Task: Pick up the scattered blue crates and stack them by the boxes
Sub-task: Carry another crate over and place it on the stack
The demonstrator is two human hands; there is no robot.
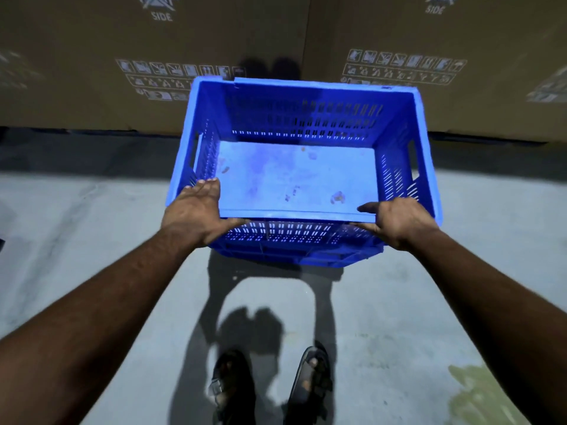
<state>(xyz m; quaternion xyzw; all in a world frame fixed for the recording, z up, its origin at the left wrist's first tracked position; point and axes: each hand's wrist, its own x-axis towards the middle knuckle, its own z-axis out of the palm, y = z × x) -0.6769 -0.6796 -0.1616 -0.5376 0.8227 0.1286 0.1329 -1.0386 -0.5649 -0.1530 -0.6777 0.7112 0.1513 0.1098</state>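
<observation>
while both hands grip its near rim, the blue crate [302, 167] extends forward from them toward the cardboard boxes [92, 56]. left hand [194, 214] and right hand [399, 222] are each closed over opposite near corners.

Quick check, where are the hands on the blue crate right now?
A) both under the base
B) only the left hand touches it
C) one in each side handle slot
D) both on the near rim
D: the left hand and right hand both rest on the near rim of the blue crate, near its corners; its side handle slots are unused.
</observation>
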